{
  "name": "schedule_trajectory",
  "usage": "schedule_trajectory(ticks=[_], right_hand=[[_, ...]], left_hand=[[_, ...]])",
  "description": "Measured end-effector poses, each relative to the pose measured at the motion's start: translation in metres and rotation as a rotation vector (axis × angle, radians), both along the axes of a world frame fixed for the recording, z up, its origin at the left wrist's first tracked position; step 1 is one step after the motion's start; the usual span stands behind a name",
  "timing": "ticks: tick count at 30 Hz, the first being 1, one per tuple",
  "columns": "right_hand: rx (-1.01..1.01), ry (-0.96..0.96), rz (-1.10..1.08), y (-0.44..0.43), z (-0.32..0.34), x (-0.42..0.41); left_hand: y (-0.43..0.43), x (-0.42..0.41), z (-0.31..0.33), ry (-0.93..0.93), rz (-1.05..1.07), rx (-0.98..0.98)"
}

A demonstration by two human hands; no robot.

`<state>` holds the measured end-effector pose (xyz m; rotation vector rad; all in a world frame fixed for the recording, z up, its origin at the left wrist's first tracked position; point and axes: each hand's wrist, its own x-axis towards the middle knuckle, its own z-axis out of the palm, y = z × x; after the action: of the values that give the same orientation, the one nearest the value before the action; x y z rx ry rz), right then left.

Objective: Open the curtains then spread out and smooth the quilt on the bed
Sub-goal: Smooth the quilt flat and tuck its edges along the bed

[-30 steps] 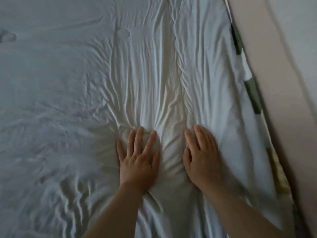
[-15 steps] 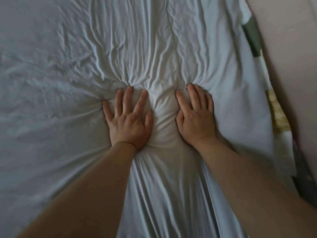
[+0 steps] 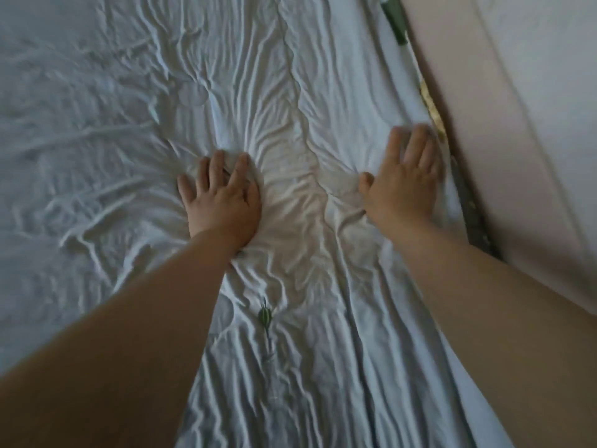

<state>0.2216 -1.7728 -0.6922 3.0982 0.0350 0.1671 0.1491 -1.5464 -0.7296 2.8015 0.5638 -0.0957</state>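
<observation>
A white, heavily creased quilt covers the bed and fills most of the view. My left hand lies palm down near its middle, fingers spread and pressing into the cloth. Further right, my right hand presses flat with straight fingers close to the quilt's right edge; it is slightly blurred. A raised seam runs down the quilt between the two hands. A small green leaf print shows below the left hand. No curtains are in view.
A pale pink padded bed frame runs along the right side. A strip of green and yellow patterned fabric shows between it and the quilt's edge. A light wall lies beyond the frame.
My hands have slid apart: the right one moved out to the quilt's right edge, the left one shifted slightly left. The creases between them have spread out.
</observation>
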Motion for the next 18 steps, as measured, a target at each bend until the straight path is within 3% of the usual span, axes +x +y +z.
schedule_trajectory(ticks=[4, 7, 9, 13, 18], right_hand=[[0.063, 0.141, -0.105, -0.015, 0.028, -0.022], [0.173, 0.386, -0.199, -0.03, 0.038, -0.024], [0.246, 0.452, -0.226, -0.037, 0.042, -0.026], [0.325, 0.389, -0.189, -0.046, 0.05, -0.028], [0.095, 0.173, -0.101, -0.083, 0.053, -0.029]], left_hand=[[-0.034, -0.038, 0.013, 0.138, 0.019, -0.022], [-0.056, -0.055, 0.022, 0.185, 0.025, -0.053], [-0.072, -0.065, 0.027, 0.202, 0.023, -0.07], [-0.089, -0.08, 0.027, 0.2, 0.027, -0.089], [-0.108, -0.09, 0.033, 0.19, -0.075, -0.077]])
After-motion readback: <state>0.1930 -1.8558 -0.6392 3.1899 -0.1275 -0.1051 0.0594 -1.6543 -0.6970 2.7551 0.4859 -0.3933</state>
